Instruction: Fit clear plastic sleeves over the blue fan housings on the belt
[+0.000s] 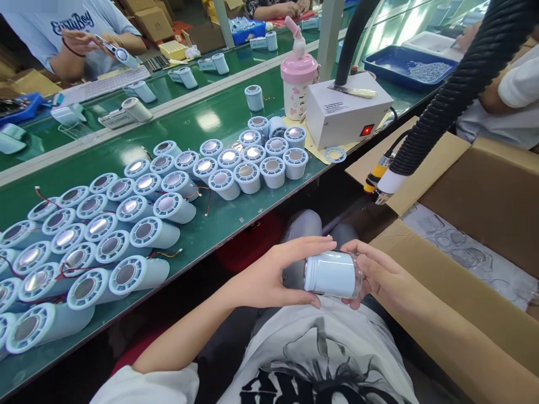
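Pale-blue cylindrical housing with a transparent end (330,273) is held before the white printed shirt (328,342), apart from the glossy green worktop (225,223). Its dark end is clasped by the left hand (273,273), half curled, fingers above and thumb below; its transparent end is gripped by the right hand (381,278), fingers bent. Slot-ended pale-blue cylinders (224,185) are set in rows on the worktop.
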Demonstrator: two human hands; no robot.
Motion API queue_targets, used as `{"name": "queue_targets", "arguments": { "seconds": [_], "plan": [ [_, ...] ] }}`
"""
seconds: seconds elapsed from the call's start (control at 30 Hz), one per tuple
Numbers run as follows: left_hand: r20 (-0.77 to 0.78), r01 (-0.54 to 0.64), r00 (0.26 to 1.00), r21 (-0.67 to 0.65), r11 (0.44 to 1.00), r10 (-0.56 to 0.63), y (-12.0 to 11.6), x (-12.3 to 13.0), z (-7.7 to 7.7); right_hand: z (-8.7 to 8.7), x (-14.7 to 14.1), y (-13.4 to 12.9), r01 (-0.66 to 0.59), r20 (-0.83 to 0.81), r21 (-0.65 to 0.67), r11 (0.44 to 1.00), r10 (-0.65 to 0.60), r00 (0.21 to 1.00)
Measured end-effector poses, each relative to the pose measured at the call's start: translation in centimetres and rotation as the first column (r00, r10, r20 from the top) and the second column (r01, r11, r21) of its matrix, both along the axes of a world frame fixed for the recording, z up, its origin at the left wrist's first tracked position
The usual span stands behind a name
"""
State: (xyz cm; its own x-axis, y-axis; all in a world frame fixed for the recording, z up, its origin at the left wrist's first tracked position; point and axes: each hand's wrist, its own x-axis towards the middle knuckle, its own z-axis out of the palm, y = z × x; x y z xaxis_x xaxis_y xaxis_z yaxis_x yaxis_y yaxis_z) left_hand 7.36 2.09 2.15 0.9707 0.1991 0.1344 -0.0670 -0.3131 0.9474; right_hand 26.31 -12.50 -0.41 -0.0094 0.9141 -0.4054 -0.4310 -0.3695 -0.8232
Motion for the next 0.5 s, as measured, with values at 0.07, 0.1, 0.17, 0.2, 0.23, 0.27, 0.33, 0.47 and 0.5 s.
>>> {"name": "queue_targets", "arguments": {
  "seconds": [0.07, 0.1, 0.17, 0.2, 0.23, 0.27, 0.33, 0.47, 0.5],
  "plan": [
    [-0.005, -0.002, 1.0, -0.001, 1.0, 0.002, 0.0, -0.1, 0.0, 0.0, -0.3, 0.1, -0.011, -0.008, -0.025, 1.0, 0.011, 1.0],
    [-0.008, -0.003, 1.0, -0.001, 1.0, 0.003, 0.0, -0.2, -0.1, 0.1, -0.4, 0.1, -0.013, -0.014, -0.029, 1.0, 0.012, 1.0],
    [-0.009, -0.006, 1.0, -0.005, 1.0, 0.006, -0.1, -0.3, -0.2, 0.2, -0.7, 0.3, -0.009, -0.024, -0.039, 0.999, 0.008, 1.0],
    [-0.009, -0.008, 1.0, -0.009, 1.0, 0.008, -0.1, -0.4, -0.2, 0.2, -0.8, 0.3, -0.011, -0.03, -0.048, 0.999, 0.009, 1.0],
    [-0.009, -0.012, 1.0, -0.015, 1.0, 0.012, -0.1, -0.4, -0.3, 0.2, -0.9, 0.4, -0.017, -0.038, -0.061, 0.998, 0.015, 0.999],
    [-0.011, -0.016, 1.0, -0.024, 1.0, 0.016, -0.2, -0.5, -0.4, 0.2, -1.0, 0.5, -0.027, -0.049, -0.078, 0.997, 0.024, 0.999],
    [-0.017, -0.025, 1.0, -0.05, 0.998, 0.024, -0.2, -0.5, -0.5, 0.2, -1.1, 0.6, -0.051, -0.081, -0.116, 0.992, 0.041, 0.996],
    [0.006, -0.032, 0.999, -0.074, 0.997, 0.032, -0.4, -0.6, -0.8, 0.4, -1.2, 0.9, -0.13, -0.197, -0.197, 0.972, 0.091, 0.976],
    [0.01, -0.038, 0.999, -0.071, 0.997, 0.039, -0.5, -0.6, -0.9, 0.4, -1.3, 0.9, -0.154, -0.226, -0.216, 0.964, 0.104, 0.969]
  ]
}}
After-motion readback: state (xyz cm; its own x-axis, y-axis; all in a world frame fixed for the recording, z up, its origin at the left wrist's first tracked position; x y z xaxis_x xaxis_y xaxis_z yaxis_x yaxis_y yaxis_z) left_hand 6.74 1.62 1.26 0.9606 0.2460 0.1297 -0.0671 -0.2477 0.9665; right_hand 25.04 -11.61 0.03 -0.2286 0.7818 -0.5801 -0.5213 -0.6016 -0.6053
